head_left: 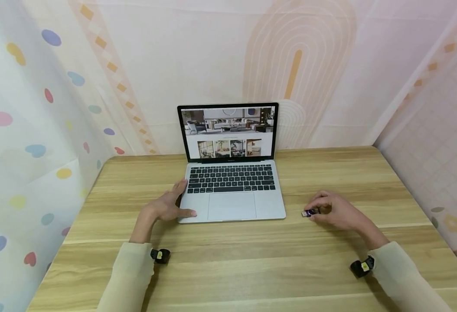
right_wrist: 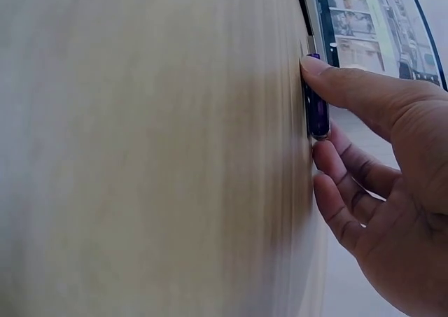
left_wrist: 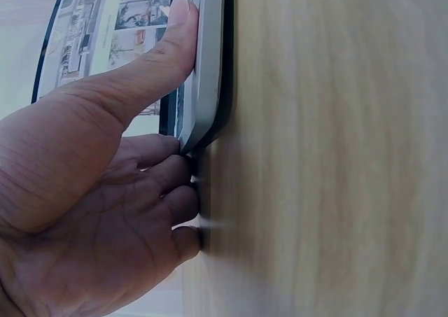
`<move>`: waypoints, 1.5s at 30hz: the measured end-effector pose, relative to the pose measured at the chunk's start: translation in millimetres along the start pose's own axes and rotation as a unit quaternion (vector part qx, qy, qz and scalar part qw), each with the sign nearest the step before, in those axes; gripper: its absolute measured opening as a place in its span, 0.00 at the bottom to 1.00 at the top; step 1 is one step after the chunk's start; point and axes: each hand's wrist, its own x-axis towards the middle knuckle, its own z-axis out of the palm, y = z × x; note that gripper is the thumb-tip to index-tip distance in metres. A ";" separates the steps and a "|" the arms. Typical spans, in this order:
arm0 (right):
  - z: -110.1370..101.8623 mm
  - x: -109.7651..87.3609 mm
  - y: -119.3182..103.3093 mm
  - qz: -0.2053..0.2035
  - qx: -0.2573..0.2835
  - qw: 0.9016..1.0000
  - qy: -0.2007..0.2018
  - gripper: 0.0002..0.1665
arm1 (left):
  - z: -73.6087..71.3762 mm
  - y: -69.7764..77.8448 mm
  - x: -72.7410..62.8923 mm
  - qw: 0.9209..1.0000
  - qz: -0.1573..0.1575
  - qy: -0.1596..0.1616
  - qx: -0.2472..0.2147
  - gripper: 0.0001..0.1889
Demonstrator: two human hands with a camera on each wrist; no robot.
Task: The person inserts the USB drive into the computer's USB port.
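An open silver laptop [head_left: 232, 208] sits on the wooden table with its screen lit. My left hand [head_left: 168, 207] holds the laptop's front left corner, thumb on top of the palm rest and fingers against the left side. In the left wrist view the fingers [left_wrist: 183, 208] curl beside the laptop's edge, their tips low by the tabletop. To the right of the laptop, my right hand [head_left: 335, 211] pinches a dark purple USB flash drive [head_left: 310, 212] by its sides, just above or on the table. The drive's metal plug [right_wrist: 312, 45] points left, towards the laptop and apart from it.
The wooden tabletop [head_left: 236, 268] extends around the laptop. Behind it hangs a pale patterned curtain [head_left: 197, 52], with a dotted one [head_left: 37, 130] at the left. A small black camera [head_left: 161, 256] is strapped on each wrist.
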 end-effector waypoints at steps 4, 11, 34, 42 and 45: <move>-1.2 0.6 0.3 0.004 0.002 1.000 -0.003 0.13 | 0.0 -0.7 1.2 1.000 0.000 0.000 0.002 0.64; -0.5 3.2 -0.3 0.020 0.006 1.000 -0.003 0.14 | 0.3 -1.3 1.9 1.000 -0.007 -0.001 -0.003 0.63; 0.8 12.4 -1.5 0.007 -0.030 0.999 0.017 0.13 | 0.6 -4.7 4.8 1.000 -0.005 0.000 -0.003 0.63; 1.5 16.0 -4.4 0.000 -0.034 0.999 0.027 0.12 | 1.0 -4.5 5.6 1.000 -0.007 0.000 -0.003 0.63; 1.4 16.9 -5.2 0.003 -0.037 0.999 0.028 0.11 | 1.4 -3.9 5.2 1.000 -0.009 0.000 -0.004 0.63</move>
